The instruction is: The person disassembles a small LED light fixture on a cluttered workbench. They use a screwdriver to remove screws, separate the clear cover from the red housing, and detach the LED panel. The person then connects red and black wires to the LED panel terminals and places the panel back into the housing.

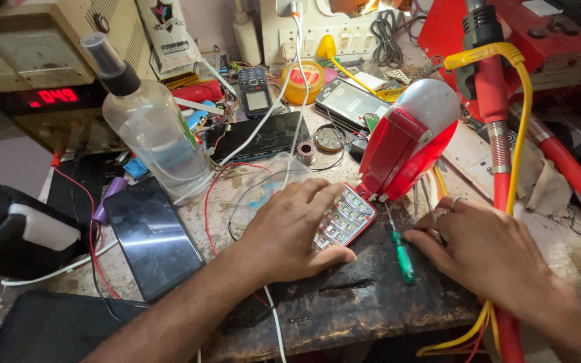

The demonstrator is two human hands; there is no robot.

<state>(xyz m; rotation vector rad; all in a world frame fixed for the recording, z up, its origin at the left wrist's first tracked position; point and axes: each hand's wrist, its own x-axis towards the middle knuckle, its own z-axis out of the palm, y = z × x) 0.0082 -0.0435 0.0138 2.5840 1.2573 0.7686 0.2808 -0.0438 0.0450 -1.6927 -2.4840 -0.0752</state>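
Red-and-white lamp (408, 138) with white LED grid; green-handled screwdriver (403, 252); yellow cable (520, 114); black phone (150, 236).

Under my left hand (290, 232) the red emergency lamp (398, 151) lies tilted near the middle of the table (371, 302), its white dome pointing toward the far right corner. Its small panel of lights (347, 215) is folded out toward me. A green-handled screwdriver (403, 254) lies just beside it, touching my right hand's fingers (419, 240).

Bare forearms; right hand (489, 252) wears, seemingly, finger rings.
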